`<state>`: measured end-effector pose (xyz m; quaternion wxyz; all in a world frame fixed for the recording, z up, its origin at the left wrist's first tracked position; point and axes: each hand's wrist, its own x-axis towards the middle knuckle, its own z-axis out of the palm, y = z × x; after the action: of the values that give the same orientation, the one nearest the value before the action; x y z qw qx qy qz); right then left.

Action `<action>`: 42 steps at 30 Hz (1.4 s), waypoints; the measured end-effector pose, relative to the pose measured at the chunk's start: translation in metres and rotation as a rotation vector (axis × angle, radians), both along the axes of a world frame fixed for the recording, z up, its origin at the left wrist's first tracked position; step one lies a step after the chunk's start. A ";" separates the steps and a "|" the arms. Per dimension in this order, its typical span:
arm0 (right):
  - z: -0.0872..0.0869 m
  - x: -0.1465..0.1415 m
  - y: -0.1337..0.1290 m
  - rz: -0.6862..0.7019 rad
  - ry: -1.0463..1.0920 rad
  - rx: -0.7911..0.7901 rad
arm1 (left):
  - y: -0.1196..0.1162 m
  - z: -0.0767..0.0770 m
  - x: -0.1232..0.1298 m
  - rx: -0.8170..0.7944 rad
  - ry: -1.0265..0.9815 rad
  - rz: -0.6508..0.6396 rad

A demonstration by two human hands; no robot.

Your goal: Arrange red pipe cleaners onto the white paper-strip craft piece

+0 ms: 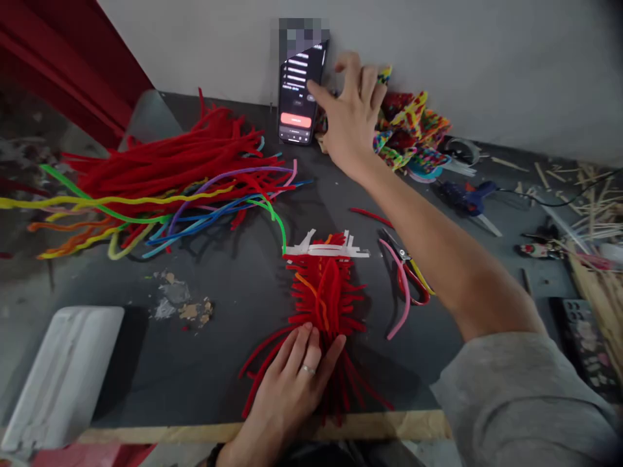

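My left hand (296, 373) lies flat, fingers outstretched, over the lower part of a bundle of red pipe cleaners (328, 292) at the table's front. An orange pipe cleaner (311, 292) runs along the bundle, and white strips (326, 250) cross its top end. Farther back, my right hand (350, 107) reaches to a smartphone (296, 97) leaning on the wall. The right thumb is at the edge of its lit screen; whether it touches I cannot tell. The other right fingers are spread and bent, with nothing held.
Loose red pipe cleaners (165, 165) pile up at the back left. Scissors (403, 256) and a pink pipe cleaner (402, 285) lie right of the bundle. A blue glue gun (467, 196), colourful crumpled pieces (413, 130) and a white case (65, 376) are also on the table.
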<state>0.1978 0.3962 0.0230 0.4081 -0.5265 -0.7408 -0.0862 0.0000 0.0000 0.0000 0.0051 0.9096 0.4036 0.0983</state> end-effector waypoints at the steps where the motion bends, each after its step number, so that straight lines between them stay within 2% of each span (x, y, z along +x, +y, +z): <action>1: -0.002 0.001 0.002 0.001 0.010 0.023 | 0.000 0.000 0.000 -0.001 0.000 -0.001; 6: -0.014 0.008 0.015 -0.028 -0.002 0.097 | 0.000 0.000 -0.001 -0.024 -0.013 -0.009; 9: -0.013 0.007 0.014 -0.059 -0.055 0.078 | -0.001 -0.002 0.000 -0.017 -0.013 0.002; 12: 0.000 0.003 0.001 -0.089 -0.081 -0.031 | -0.002 -0.003 0.000 -0.021 -0.013 0.003; 15: 0.021 -0.002 -0.019 -0.130 -0.128 -0.252 | -0.002 -0.003 0.000 -0.010 -0.011 0.002; 17: 0.033 -0.005 -0.030 -0.163 -0.154 -0.334 | -0.002 -0.002 0.000 -0.013 -0.016 -0.004; 21: 0.042 -0.008 -0.036 -0.177 -0.120 -0.427 | -0.001 -0.002 0.000 -0.019 -0.019 -0.007; 27: 0.038 -0.006 -0.029 -0.181 -0.106 -0.366 | 0.000 -0.003 0.000 -0.013 -0.007 -0.003; 31: 0.034 -0.006 -0.030 -0.124 -0.050 -0.302 | 0.000 -0.004 0.000 -0.006 -0.013 -0.004; 36: 0.031 -0.007 -0.036 -0.124 -0.092 -0.377 | -0.002 -0.005 0.000 0.019 -0.009 0.000; 42: 0.035 -0.006 -0.033 -0.134 -0.044 -0.404 | -0.002 -0.006 0.001 0.014 -0.001 -0.005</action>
<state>0.1916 0.3631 0.0576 0.2716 -0.6436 -0.7151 0.0256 0.0005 -0.0022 -0.0057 -0.0009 0.9105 0.4007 0.1018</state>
